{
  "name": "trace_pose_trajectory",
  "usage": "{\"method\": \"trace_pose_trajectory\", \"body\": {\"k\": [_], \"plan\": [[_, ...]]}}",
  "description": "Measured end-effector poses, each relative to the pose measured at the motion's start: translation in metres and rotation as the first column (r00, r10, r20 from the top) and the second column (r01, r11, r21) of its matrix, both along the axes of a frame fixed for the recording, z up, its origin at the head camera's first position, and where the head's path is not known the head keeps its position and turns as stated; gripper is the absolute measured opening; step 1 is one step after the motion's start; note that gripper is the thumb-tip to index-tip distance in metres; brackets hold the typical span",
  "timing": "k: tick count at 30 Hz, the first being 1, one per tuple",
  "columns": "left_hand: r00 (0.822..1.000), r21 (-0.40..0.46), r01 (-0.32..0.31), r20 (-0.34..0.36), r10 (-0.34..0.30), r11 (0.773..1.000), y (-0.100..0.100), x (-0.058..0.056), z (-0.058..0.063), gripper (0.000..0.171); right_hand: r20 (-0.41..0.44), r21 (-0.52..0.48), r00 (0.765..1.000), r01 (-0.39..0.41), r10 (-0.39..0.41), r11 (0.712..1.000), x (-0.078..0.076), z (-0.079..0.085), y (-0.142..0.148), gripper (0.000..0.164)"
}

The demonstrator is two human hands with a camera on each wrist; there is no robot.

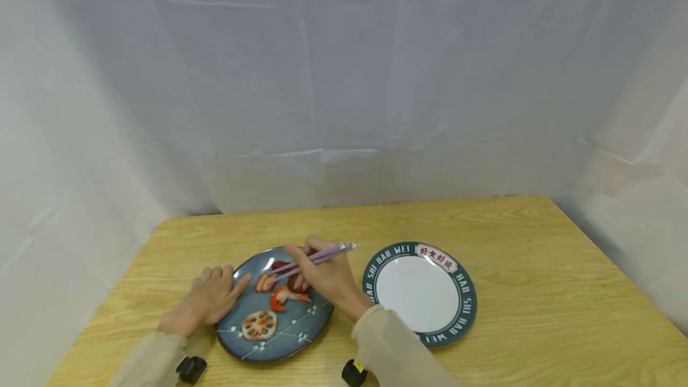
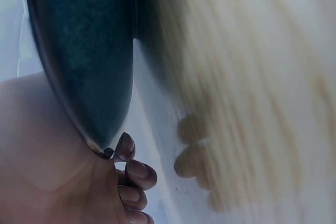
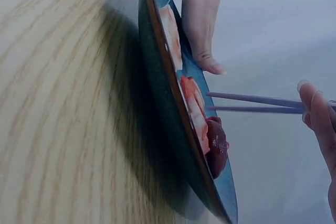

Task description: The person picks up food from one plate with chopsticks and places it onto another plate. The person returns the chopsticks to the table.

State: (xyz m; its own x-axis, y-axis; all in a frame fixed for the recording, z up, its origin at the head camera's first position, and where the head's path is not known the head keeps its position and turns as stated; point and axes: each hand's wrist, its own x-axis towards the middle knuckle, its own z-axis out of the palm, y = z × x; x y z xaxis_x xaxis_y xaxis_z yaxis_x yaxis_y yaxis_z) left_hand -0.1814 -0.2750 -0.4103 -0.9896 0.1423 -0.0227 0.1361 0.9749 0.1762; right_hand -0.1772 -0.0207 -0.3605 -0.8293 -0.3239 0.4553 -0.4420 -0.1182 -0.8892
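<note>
On the table sits a blue plate (image 1: 292, 339) with a white blossom pattern. My left hand (image 1: 212, 294) holds its left rim, the thumb over the top; in the left wrist view the fingertips show beyond the edge. Above the plate my right hand (image 1: 328, 276) grips lilac chopsticks (image 3: 257, 103). Their slightly parted tips are at an orange-and-pale slice (image 1: 266, 282); whether they touch it I cannot tell. Close by lie a red-and-white shrimp-like piece (image 1: 287, 297) and dark red pieces (image 3: 217, 148), partly behind the right hand. A lotus root slice (image 1: 260, 325) lies nearer me.
Right of the blue plate stands a white plate (image 1: 418, 292) with a green lettered rim. Black objects (image 1: 191, 369) are by both wrists. The wooden table (image 1: 537, 291) extends to the right, and pale sheeting (image 1: 344, 88) hangs behind it.
</note>
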Motion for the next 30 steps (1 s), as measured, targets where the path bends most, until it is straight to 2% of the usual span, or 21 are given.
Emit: {"method": "trace_pose_trajectory", "body": {"k": [4, 8, 10, 12, 15, 17, 25, 30], "plan": [[1.0, 0.003, 0.0, 0.001, 0.0, 1.0, 0.0, 0.0, 0.0, 0.059, -0.018, 0.014, 1.0, 0.018, -0.018, 1.0, -0.001, -0.001, 0.003, 0.029], [1.0, 0.006, 0.002, -0.002, -0.002, 1.0, -0.001, -0.001, -0.001, 0.06, -0.135, 0.037, 0.99, 0.046, -0.041, 0.998, -0.003, 0.0, 0.008, 0.02], [1.0, 0.007, 0.002, -0.008, -0.001, 1.0, -0.001, -0.001, -0.002, 0.059, -0.223, 0.055, 0.972, 0.091, -0.077, 0.994, -0.009, -0.004, 0.01, 0.015], [1.0, 0.009, -0.001, -0.008, 0.001, 1.0, -0.001, -0.001, -0.002, 0.059, -0.306, 0.071, 0.944, 0.153, -0.125, 0.986, -0.015, -0.011, 0.011, 0.012], [1.0, 0.006, -0.003, -0.012, 0.003, 1.0, -0.002, -0.001, -0.004, 0.058, -0.388, 0.075, 0.904, 0.228, -0.182, 0.971, -0.025, -0.022, 0.011, 0.011], [1.0, 0.003, -0.001, -0.014, 0.001, 1.0, -0.002, -0.001, -0.005, 0.059, -0.41, 0.074, 0.891, 0.246, -0.195, 0.967, -0.027, -0.025, 0.011, 0.011], [1.0, 0.008, 0.002, -0.023, -0.002, 1.0, -0.002, 0.0, -0.005, 0.059, -0.364, 0.078, 0.915, 0.215, -0.173, 0.973, -0.025, -0.026, 0.018, 0.009], [0.999, 0.009, 0.002, -0.035, -0.002, 1.0, -0.002, 0.0, -0.005, 0.057, -0.317, 0.044, 0.937, 0.166, -0.144, 0.985, -0.023, -0.023, 0.031, 0.004]]}}
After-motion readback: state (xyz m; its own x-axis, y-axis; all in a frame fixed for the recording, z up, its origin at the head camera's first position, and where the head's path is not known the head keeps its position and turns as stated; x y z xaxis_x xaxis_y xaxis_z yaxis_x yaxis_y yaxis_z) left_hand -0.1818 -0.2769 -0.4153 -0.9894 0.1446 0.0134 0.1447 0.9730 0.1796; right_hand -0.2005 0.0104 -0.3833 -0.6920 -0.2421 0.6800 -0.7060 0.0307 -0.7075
